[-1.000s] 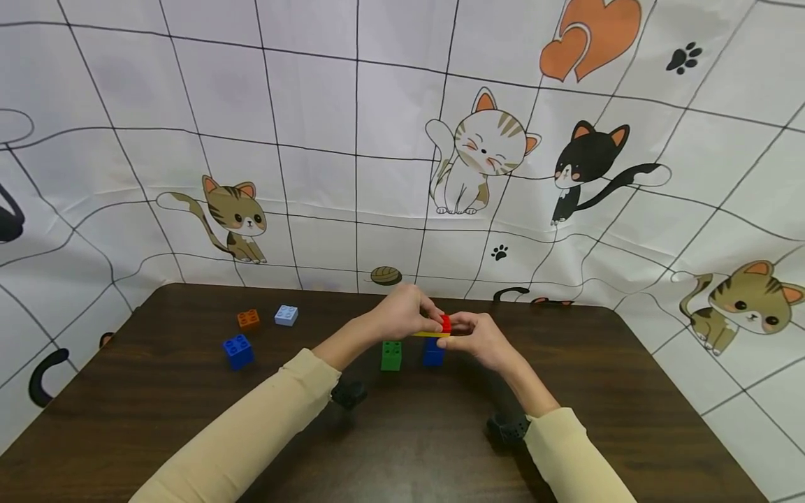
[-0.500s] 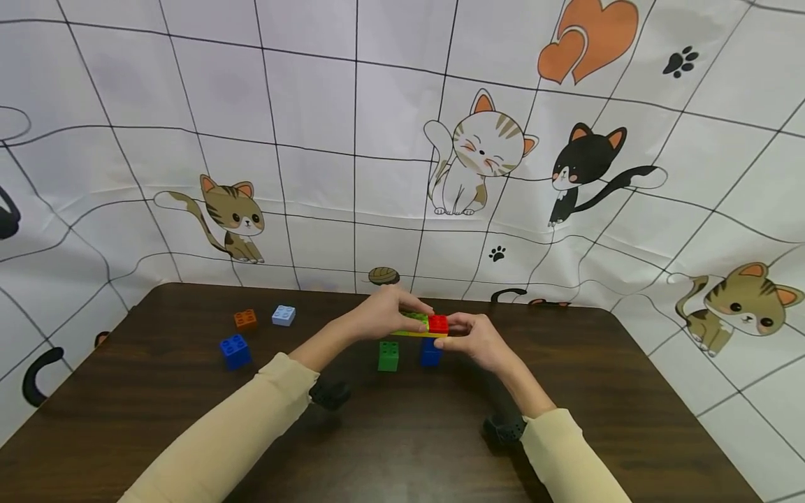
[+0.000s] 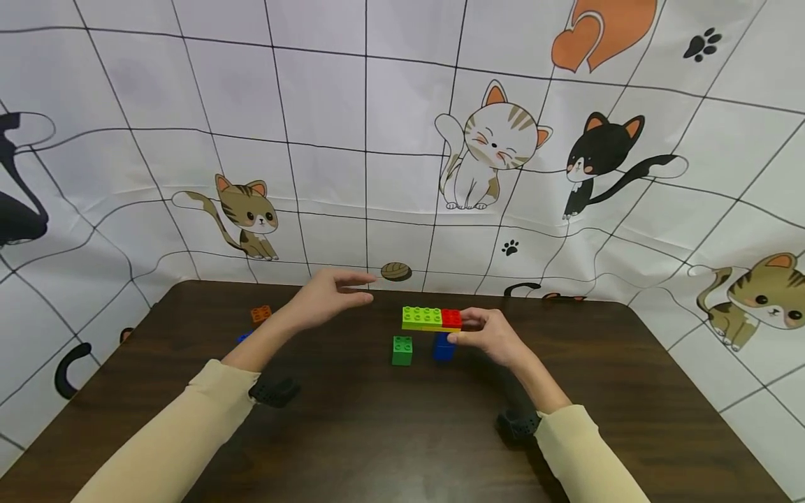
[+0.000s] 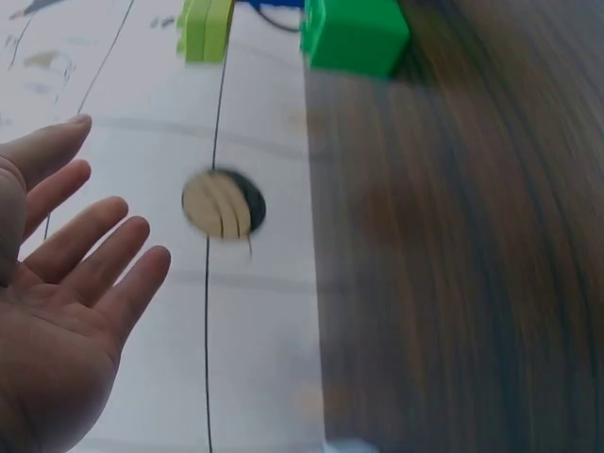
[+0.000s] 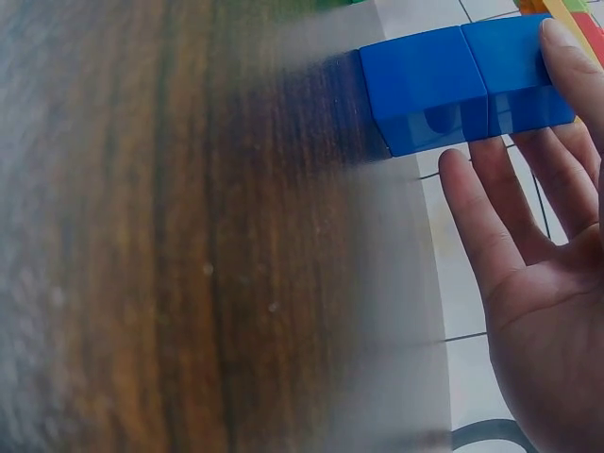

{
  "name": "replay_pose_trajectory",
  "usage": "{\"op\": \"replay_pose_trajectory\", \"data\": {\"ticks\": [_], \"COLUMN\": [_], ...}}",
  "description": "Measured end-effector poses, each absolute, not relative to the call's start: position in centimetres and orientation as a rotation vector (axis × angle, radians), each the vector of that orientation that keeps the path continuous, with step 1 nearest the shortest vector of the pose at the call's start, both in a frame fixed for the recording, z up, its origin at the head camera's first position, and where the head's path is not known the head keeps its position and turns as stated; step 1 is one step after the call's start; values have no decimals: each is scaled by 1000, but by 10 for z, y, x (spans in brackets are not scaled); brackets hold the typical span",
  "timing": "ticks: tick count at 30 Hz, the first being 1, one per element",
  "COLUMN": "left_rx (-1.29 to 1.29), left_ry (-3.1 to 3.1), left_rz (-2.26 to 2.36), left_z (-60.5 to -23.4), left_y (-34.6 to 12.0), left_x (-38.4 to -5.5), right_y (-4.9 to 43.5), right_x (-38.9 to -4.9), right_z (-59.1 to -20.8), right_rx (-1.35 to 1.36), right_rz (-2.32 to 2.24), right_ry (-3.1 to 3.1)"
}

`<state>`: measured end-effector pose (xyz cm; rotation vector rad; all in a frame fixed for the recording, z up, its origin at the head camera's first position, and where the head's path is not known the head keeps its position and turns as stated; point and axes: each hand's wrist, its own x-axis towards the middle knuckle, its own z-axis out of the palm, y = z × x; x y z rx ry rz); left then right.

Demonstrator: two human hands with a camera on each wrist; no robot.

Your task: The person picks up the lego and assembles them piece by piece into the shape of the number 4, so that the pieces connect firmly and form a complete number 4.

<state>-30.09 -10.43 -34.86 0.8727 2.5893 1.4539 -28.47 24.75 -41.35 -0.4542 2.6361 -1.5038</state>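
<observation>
My left hand (image 3: 327,297) is raised over the back of the table, fingers spread and holding nothing. Near the back centre stand two stacked blue bricks (image 3: 443,348). On top lies a thin yellow layer (image 3: 434,330) bearing a lime brick (image 3: 421,317) and a red brick (image 3: 451,318); its left part overhangs. My right hand (image 3: 493,340) holds the stack at its right side. In the right wrist view the thumb presses the upper blue brick (image 5: 514,71), with fingers on the other side. A green brick (image 3: 402,351) stands left of the stack, below the overhang.
An orange brick (image 3: 260,314) lies at the back left of the dark wooden table (image 3: 402,433). Beside it, another blue brick (image 3: 244,337) is mostly hidden by my left forearm. A cloth printed with cats (image 3: 490,150) hangs behind the table.
My left hand has let go of the lime brick and moved left, uncovering it. My right hand stays at the stack. The left arm now covers the light blue brick.
</observation>
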Motion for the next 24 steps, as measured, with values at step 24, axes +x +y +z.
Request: {"op": "replay_pose_trajectory", "data": {"ticks": [24], "left_rx": [718], "left_ry": [2550], "left_rz": [1460], "left_z": [-410], "left_y": [-108], "left_x": [-296], "right_y": [248], "right_x": [-285], "right_z": [-414], "right_rx": [-434], "right_rz": [-1506], "right_ry": [2627]}}
